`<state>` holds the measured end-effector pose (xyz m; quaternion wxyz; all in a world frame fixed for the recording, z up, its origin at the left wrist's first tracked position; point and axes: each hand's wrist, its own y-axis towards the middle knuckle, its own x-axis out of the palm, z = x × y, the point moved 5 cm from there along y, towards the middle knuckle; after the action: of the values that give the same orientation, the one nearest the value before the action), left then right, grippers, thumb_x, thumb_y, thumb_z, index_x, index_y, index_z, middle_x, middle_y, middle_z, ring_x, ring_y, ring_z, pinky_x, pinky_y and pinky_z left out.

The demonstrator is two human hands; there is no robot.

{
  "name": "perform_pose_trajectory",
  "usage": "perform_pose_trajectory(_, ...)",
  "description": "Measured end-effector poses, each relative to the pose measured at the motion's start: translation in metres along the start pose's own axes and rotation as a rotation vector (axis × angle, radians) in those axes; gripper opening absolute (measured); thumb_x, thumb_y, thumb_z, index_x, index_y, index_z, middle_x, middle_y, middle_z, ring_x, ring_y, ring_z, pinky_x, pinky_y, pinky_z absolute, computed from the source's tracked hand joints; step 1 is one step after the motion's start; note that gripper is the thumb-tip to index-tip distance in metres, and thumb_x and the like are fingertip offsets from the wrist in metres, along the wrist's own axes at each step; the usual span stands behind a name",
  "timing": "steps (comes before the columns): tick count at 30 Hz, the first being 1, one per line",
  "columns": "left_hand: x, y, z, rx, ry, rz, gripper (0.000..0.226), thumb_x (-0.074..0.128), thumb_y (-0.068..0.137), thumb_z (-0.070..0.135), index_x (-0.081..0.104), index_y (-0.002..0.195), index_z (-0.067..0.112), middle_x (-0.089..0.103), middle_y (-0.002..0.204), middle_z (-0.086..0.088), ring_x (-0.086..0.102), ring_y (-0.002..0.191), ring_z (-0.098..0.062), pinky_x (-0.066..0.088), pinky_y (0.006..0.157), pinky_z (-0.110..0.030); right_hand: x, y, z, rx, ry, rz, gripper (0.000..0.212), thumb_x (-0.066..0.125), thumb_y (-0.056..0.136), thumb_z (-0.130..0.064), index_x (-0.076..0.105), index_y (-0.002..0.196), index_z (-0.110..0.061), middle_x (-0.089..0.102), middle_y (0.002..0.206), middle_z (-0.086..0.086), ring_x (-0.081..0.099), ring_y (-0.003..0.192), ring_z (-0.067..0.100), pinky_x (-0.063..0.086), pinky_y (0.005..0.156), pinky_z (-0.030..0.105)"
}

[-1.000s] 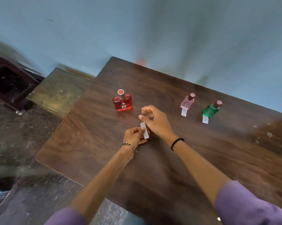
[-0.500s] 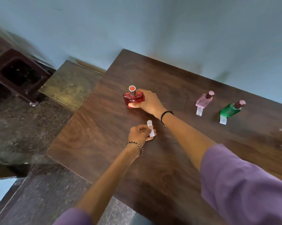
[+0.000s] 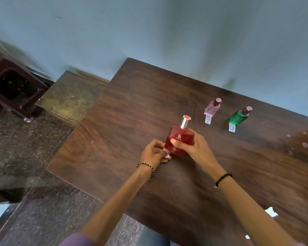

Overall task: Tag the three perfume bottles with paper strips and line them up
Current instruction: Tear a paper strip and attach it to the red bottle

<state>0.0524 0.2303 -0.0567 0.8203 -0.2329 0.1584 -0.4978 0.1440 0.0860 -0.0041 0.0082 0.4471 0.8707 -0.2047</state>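
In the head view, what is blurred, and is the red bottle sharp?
Head view: the wall and frame edges smear with motion blur; the red bottle in the right hand is fairly sharp, its white logo visible; the wide lens slants the table.

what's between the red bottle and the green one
In the head view, the pink bottle with its paper strip stands between red bottle and green bottle, slightly farther back.

Red bottle, pink bottle, green bottle.
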Motion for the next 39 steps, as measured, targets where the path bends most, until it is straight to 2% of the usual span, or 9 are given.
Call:
perform_pose_trajectory(8,0.021,-0.022,0.015,0.096,0.168,-0.138,0.027,0.064,0.088,0.001,0.074,0.083,0.026,0.075,0.098,-0.006,0.072,0.087,-0.021,0.058,0.087,-0.043,-0.012,-0.09,0.033,0.151,0.158,-0.041,0.046,0.083,0.078,-0.036,0.068,0.122,-0.032,0.077,0.112,-0.006,0.073,0.104,0.013,0.055,0.099,0.043)
perform_pose_trajectory(13,0.039,-0.048,0.038,0.187,0.23,-0.229,0.027,0.065,0.088,0.014,0.078,0.083,0.037,0.075,0.099,0.004,0.068,0.09,-0.012,0.055,0.09,-0.036,-0.018,-0.116,0.039,0.17,0.29,0.066,0.055,0.089,0.07,-0.041,0.071,0.119,-0.023,0.079,0.106,0.005,0.075,0.101,0.029,0.059,0.091,0.047)
perform_pose_trajectory(15,0.048,-0.061,0.052,0.193,0.184,-0.255,0.014,0.066,0.085,0.03,0.08,0.085,0.031,0.076,0.102,0.005,0.069,0.097,-0.007,0.053,0.095,-0.032,-0.02,-0.121,0.038,0.175,0.306,0.086,0.062,0.087,0.064,-0.046,0.071,0.118,-0.021,0.079,0.106,0.008,0.075,0.099,0.031,0.058,0.092,0.054)
perform_pose_trajectory(18,0.063,-0.073,0.064,0.155,0.146,-0.355,0.036,0.068,0.082,0.051,0.08,0.092,0.019,0.077,0.101,0.001,0.071,0.1,-0.011,0.054,0.094,-0.031,-0.025,-0.129,0.032,0.164,0.313,0.09,0.06,0.086,0.064,-0.047,0.072,0.116,-0.021,0.078,0.106,0.01,0.075,0.098,0.032,0.056,0.094,0.057)
perform_pose_trajectory(21,0.075,-0.084,0.07,0.185,0.172,-0.419,0.039,0.071,0.085,0.044,0.076,0.082,0.006,0.075,0.082,0.001,0.068,0.08,-0.009,0.052,0.083,-0.027,-0.024,-0.138,0.028,0.151,0.285,0.038,0.057,0.085,0.071,-0.05,0.069,0.12,-0.025,0.077,0.11,0.009,0.074,0.103,0.032,0.055,0.095,0.06)
perform_pose_trajectory(24,0.081,-0.093,0.069,0.196,0.183,-0.438,0.04,0.073,0.084,0.037,0.075,0.087,-0.003,0.073,0.087,-0.024,0.064,0.074,-0.018,0.053,0.076,-0.03,-0.021,-0.148,0.027,0.146,0.34,-0.006,0.047,0.079,0.085,-0.032,0.063,0.126,-0.015,0.077,0.109,0.018,0.074,0.103,0.038,0.055,0.092,0.063)
perform_pose_trajectory(31,0.091,-0.101,0.062,0.212,0.18,-0.367,0.036,0.077,0.081,0.035,0.078,0.081,0.0,0.076,0.084,-0.02,0.072,0.083,-0.027,0.056,0.09,-0.04,-0.024,-0.164,0.027,0.12,0.205,0.098,0.039,0.079,0.085,-0.038,0.067,0.12,-0.024,0.079,0.105,0.006,0.076,0.099,0.023,0.057,0.094,0.052)
perform_pose_trajectory(36,0.096,-0.099,0.062,0.261,0.21,-0.256,0.034,0.078,0.077,0.043,0.08,0.073,0.01,0.077,0.075,-0.007,0.073,0.079,-0.011,0.058,0.087,-0.034,-0.034,-0.169,0.016,0.079,-0.109,0.214,0.033,0.074,0.087,-0.045,0.065,0.115,-0.03,0.074,0.101,-0.01,0.07,0.09,0.004,0.05,0.071,0.012)
perform_pose_trajectory(39,0.1,-0.103,0.064,0.308,0.245,-0.17,0.039,0.076,0.076,0.049,0.079,0.069,0.011,0.076,0.074,-0.012,0.065,0.072,-0.004,0.054,0.079,-0.025,-0.039,-0.168,0.011,0.099,-0.33,0.276,0.044,0.069,0.088,-0.054,0.059,0.122,-0.029,0.072,0.103,-0.009,0.069,0.09,0.009,0.056,0.08,0.023)
